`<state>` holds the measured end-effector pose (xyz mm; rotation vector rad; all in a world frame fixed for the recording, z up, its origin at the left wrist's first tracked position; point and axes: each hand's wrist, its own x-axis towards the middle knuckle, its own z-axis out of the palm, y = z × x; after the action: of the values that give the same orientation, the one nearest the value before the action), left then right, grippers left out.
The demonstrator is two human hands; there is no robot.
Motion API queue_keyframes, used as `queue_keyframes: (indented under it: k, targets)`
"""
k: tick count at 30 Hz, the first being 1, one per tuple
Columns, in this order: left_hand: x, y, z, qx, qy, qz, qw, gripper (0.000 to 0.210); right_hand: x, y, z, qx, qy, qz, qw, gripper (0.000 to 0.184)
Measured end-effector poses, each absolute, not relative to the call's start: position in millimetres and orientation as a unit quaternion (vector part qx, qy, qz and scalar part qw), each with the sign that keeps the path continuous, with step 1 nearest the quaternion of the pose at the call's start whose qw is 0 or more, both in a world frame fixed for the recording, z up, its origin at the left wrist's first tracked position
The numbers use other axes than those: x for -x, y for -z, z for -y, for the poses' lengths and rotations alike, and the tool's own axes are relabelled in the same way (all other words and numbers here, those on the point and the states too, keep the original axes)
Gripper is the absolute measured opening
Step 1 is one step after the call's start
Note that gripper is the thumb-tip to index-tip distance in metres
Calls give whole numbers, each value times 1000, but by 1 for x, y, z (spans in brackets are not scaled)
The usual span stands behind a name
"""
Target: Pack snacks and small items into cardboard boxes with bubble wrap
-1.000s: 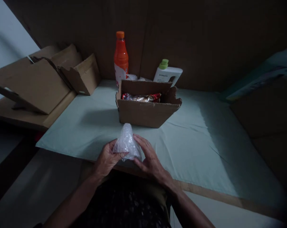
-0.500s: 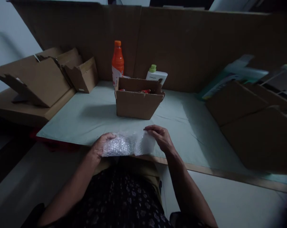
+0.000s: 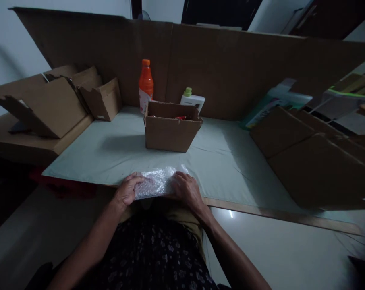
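A piece of bubble wrap (image 3: pixel 156 182) lies across the near edge of the cloth-covered table (image 3: pixel 122 161), between my two hands. My left hand (image 3: pixel 129 189) grips its left end, thumb on top. My right hand (image 3: pixel 185 187) is closed over its right end, with a bit of the wrap poking up beyond the fingers. Whether anything sits inside the wrap I cannot tell. Straight ahead stands an open cardboard box (image 3: pixel 172 135) with something red showing inside.
Behind the box stand an orange bottle (image 3: pixel 146 86) and a white bottle with a green cap (image 3: pixel 193 100). Cardboard boxes (image 3: pixel 57 106) fill the left side. On the right are a green-blue bottle (image 3: pixel 265 106) and a large carton (image 3: pixel 318 169). A cardboard wall (image 3: pixel 218 68) closes the back.
My right hand has come left and down onto the wrap. The loose right flap is folded in, so the wrap is shorter. The view has tilted up and shifted slightly right.
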<state>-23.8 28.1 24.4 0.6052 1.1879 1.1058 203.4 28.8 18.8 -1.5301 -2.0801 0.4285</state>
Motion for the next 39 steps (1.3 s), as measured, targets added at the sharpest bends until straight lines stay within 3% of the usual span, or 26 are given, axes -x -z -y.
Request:
queue_keyframes:
  k: [4, 9, 15, 20, 22, 26, 29, 32, 35, 39]
  targets:
    - [36, -32, -31, -332, -499, -567, 565, 41, -237, -19, -43, 589, -188, 715, 325, 33]
    - [55, -46, -77, -449, -484, -633, 405, 25, -284, -44, -54, 623, -234, 591, 456, 37]
    - [63, -35, -128, -550, -396, -687, 262, 29, -317, -21, -69, 725, -56, 635, 260, 27]
    - [46, -23, -108, -709, -317, -630, 5, 34, -299, -19, -71, 697, 76, 669, 248, 39]
    - [31, -16, -99, -776, -296, -557, 4, 30, -271, -23, -77, 631, 35, 737, 242, 39]
    - [19, 1, -97, -821, -252, -500, 117, 27, -236, -14, -90, 474, -120, 854, 176, 38]
    - [36, 3, -103, -809, -281, -466, 221, 26, -264, -6, -92, 501, -127, 833, 197, 28]
    - [52, -8, -111, -762, -354, -481, 251, 26, -305, -15, -97, 584, -80, 762, 268, 27]
    - [51, -19, -132, -660, -436, -565, 236, 47, -314, -37, -120, 611, -106, 712, 329, 28]
    - [27, -25, -175, -599, -478, -580, 276, 71, -283, -55, -171, 592, -222, 686, 360, 49]
